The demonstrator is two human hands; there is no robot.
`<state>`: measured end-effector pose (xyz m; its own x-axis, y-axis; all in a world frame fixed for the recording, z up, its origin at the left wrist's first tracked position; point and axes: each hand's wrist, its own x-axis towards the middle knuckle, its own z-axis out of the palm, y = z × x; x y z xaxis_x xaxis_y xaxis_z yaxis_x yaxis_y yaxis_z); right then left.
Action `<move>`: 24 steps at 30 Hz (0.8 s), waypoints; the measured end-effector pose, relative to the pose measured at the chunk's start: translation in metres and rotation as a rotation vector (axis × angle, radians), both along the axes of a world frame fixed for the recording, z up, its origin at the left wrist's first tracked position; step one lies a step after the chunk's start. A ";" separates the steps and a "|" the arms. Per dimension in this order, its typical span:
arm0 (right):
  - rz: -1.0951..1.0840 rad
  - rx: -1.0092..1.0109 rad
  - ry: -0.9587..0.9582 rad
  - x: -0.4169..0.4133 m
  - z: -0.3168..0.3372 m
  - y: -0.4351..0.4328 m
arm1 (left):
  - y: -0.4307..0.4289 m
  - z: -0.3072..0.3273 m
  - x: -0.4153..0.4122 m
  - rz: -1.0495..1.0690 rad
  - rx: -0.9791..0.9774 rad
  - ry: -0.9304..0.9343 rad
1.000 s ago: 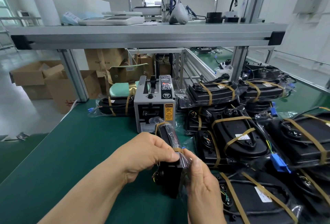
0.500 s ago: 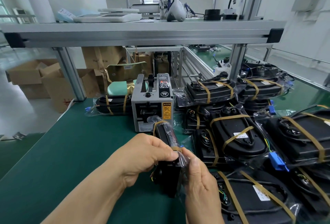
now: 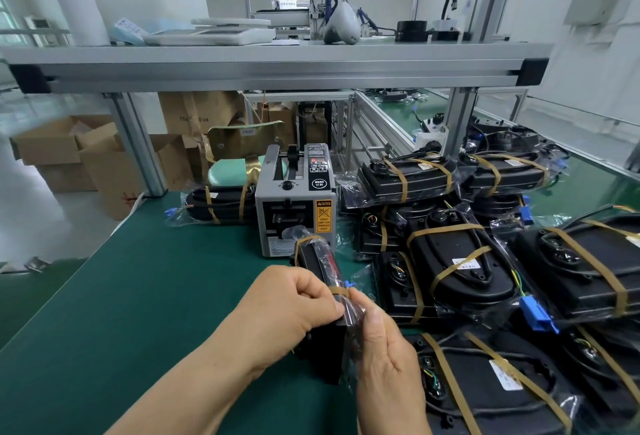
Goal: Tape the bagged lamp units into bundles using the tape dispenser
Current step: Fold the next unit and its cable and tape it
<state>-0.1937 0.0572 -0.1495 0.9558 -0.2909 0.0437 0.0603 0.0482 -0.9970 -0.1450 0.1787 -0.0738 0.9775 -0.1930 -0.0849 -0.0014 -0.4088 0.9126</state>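
Black lamp unit (image 3: pixel 323 348) in clear bag, held on edge over green mat (image 3: pixel 138 296), at 6 o'clock of grey tape dispenser (image 3: pixel 294 202), near it. Left hand (image 3: pixel 294 303) curled round upper edge, pinching brown tape strip (image 3: pixel 337 290) there. Right hand (image 3: pixel 388 375) gripping unit from 5 o'clock side. Taped bundles (image 3: pixel 460 271) piled at 3 o'clock, on same mat.

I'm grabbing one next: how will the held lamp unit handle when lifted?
Probably stiff: the lamp unit stands on edge without sagging. Its glossy bag looks slippery. On edge it may tip if left hand and right hand release.
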 end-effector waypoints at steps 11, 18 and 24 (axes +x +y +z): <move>-0.024 -0.061 0.050 -0.006 0.014 0.001 | -0.001 -0.016 0.000 0.079 -0.087 -0.074; -0.050 -0.006 0.033 -0.007 0.019 0.000 | 0.016 -0.013 0.006 -0.153 -0.108 0.007; 0.039 -0.005 0.047 -0.008 0.025 -0.007 | 0.013 -0.022 0.000 -0.098 -0.258 -0.003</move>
<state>-0.2018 0.0500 -0.1246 0.9673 -0.2536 0.0001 0.0118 0.0445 -0.9989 -0.1450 0.1914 -0.0955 0.9533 -0.3014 -0.0181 -0.0322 -0.1610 0.9864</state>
